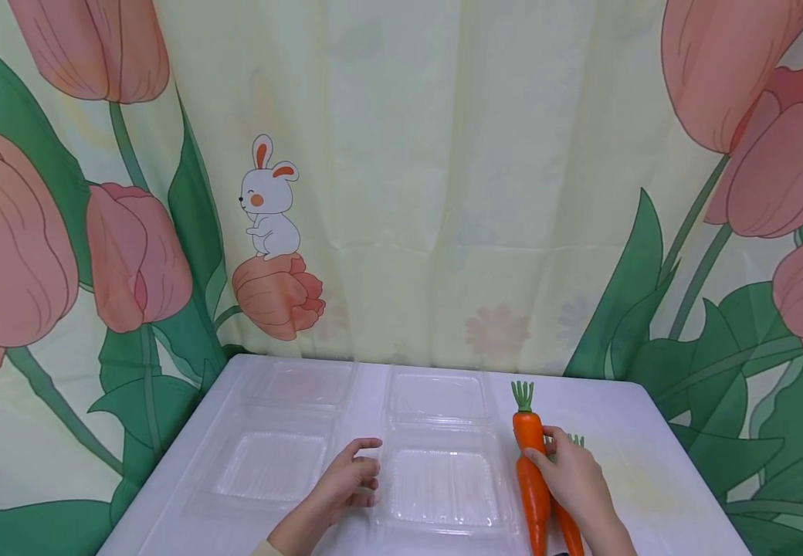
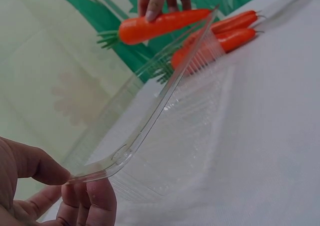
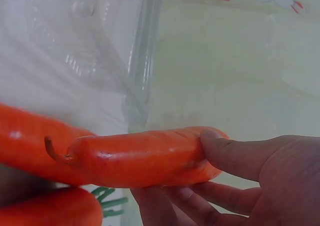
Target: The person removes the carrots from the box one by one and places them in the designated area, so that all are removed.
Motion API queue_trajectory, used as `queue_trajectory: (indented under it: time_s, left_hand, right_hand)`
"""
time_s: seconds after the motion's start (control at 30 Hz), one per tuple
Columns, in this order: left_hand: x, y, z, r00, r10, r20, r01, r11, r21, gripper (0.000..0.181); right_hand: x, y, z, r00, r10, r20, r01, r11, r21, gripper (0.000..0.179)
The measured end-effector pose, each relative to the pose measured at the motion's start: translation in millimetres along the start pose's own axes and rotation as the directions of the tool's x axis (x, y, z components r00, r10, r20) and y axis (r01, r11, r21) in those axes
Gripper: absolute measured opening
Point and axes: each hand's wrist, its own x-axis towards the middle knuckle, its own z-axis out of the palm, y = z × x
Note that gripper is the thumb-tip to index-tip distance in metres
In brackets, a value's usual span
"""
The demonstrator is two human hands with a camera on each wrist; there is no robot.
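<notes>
My right hand [image 1: 571, 471] holds an orange carrot [image 1: 527, 426] with green stem stubs, thumb on one side and fingers on the other. In the left wrist view this carrot is raised above two other carrots [image 2: 235, 39] lying on the table. To the left of them sits a clear plastic clamshell box [image 1: 443, 488], its lid [image 1: 438, 398] folded back. At that box's left edge is my left hand [image 1: 349, 479]. The left wrist view has its thumb [image 2: 47, 170] on top of the rim and fingers underneath, pinching it.
A second clear clamshell box [image 1: 269, 467] lies opened out on the left of the white table [image 1: 634, 432]. Behind the table's far edge hangs a curtain [image 1: 401, 193] printed with tulips and a rabbit.
</notes>
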Motion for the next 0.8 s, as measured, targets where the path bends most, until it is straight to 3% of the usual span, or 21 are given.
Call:
queue_trajectory:
  time_s: [0.8]
  left_hand:
    - [-1.0,1.5,1.0,1.0,-0.01,-0.009,0.01,1.0,0.017,0.058]
  right_hand:
    - [-1.2,63.9,-29.2,0.994,0.106,0.025,-0.105,0.993,-0.056,0.065]
